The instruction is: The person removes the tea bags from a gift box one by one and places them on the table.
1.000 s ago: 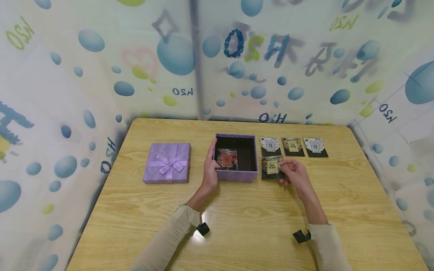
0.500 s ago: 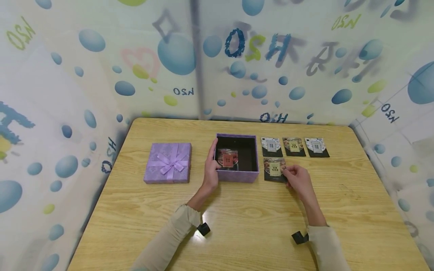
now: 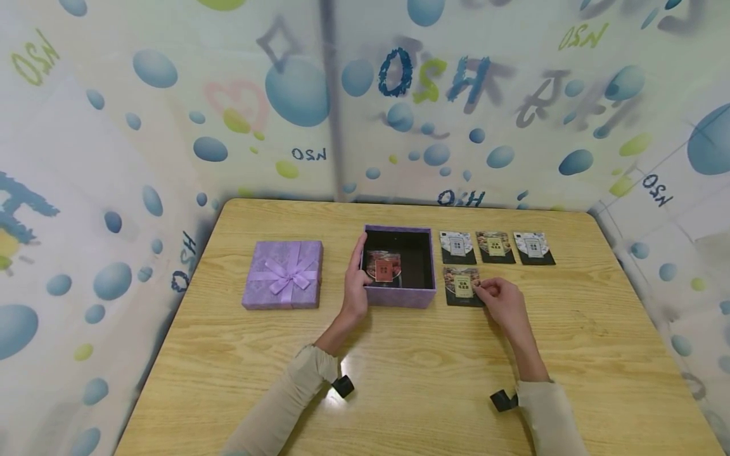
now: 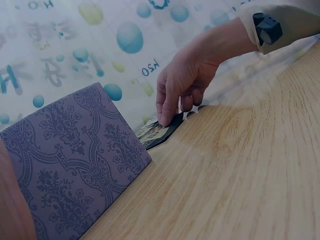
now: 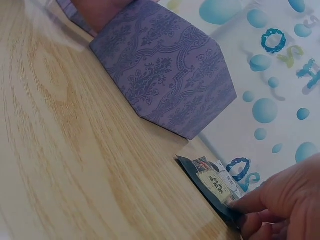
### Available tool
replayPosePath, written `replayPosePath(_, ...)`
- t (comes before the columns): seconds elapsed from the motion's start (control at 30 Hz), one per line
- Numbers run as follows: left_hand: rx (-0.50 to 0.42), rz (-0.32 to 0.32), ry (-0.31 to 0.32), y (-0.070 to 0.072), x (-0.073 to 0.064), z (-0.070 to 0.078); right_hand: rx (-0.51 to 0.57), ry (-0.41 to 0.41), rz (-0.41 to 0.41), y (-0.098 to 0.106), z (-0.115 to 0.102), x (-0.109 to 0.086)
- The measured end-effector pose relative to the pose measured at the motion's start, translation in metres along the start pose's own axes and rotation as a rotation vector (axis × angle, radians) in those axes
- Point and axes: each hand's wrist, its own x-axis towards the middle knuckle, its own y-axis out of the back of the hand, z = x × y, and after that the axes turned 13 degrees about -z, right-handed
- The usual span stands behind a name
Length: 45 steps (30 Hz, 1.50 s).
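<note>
An open purple gift box (image 3: pixel 399 297) with a black inside stands mid-table. My left hand (image 3: pixel 356 285) holds it by the left wall, fingers along the outside and thumb over the front left corner. Inside, at the left, lies a packet with a red label (image 3: pixel 384 270). My right hand (image 3: pixel 504 303) pinches the right edge of a flat black packet with a yellow label (image 3: pixel 462 287), just right of the box. In the right wrist view, thumb and fingers meet at that edge of the packet (image 5: pixel 215 185), low over the wood.
Behind the pinched packet is a row of flat packets: a white-labelled one (image 3: pixel 457 247), a yellow-labelled one (image 3: pixel 495 247) and another white-labelled one (image 3: pixel 533 247). The purple lid (image 3: pixel 282 275) with its ribbon bow lies left of the box. Patterned walls surround the wooden table (image 3: pixel 410 380).
My right hand has moved the yellow-labelled packet slightly right and toward me, away from the box and the back row, and it now lies straighter. My left hand stays on the box.
</note>
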Motion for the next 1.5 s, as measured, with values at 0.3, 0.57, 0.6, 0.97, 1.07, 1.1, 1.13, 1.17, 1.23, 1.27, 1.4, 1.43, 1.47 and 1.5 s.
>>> replayPosePath(0.3, -0.021, -0.009, -0.015, 0.000, 0.000, -0.001, -0.016, -0.002, 0.006, -0.002, 0.003, 0.001)
replayPosePath(0.57, -0.015, -0.016, -0.036, 0.001, -0.001, -0.001, -0.069, -0.020, 0.055, -0.006, 0.001, 0.003)
replayPosePath(0.6, -0.011, -0.014, -0.035, 0.001, -0.001, 0.000, -0.073, -0.023, 0.058, -0.007, 0.001, 0.002)
replayPosePath(0.97, -0.001, -0.006, -0.018, 0.001, -0.001, -0.001, -0.108, 0.038, 0.112, -0.004, -0.006, -0.004)
replayPosePath(1.07, 0.003, -0.006, -0.020, 0.001, -0.001, 0.000, -0.112, 0.107, 0.130, -0.002, -0.015, -0.002)
replayPosePath(1.1, 0.008, -0.004, -0.020, 0.001, -0.001, 0.000, -0.110, 0.130, 0.130, -0.001, -0.020, -0.002)
replayPosePath(1.13, 0.008, -0.003, -0.018, 0.002, -0.001, 0.000, -0.107, 0.152, 0.128, -0.001, -0.024, -0.001)
replayPosePath(1.17, 0.010, -0.002, -0.017, 0.001, -0.001, 0.000, -0.105, 0.171, 0.124, 0.000, -0.029, -0.001)
replayPosePath(1.23, 0.005, 0.001, -0.021, 0.002, -0.001, 0.000, -0.094, 0.206, 0.104, 0.000, -0.040, 0.000)
replayPosePath(1.27, 0.003, 0.001, -0.022, 0.002, -0.001, -0.001, -0.084, 0.222, 0.093, -0.001, -0.045, 0.000)
replayPosePath(1.4, 0.007, 0.001, -0.025, 0.002, -0.001, -0.002, -0.063, 0.299, 0.050, -0.004, -0.066, -0.001)
replayPosePath(1.43, 0.010, 0.002, -0.024, 0.002, -0.001, -0.002, -0.062, 0.318, 0.043, -0.006, -0.072, -0.001)
replayPosePath(1.47, 0.015, 0.002, -0.023, 0.002, -0.001, -0.002, -0.059, 0.334, 0.038, -0.007, -0.076, -0.001)
replayPosePath(1.5, 0.017, 0.001, -0.022, 0.001, -0.001, -0.001, -0.059, 0.348, 0.034, -0.009, -0.081, -0.001)
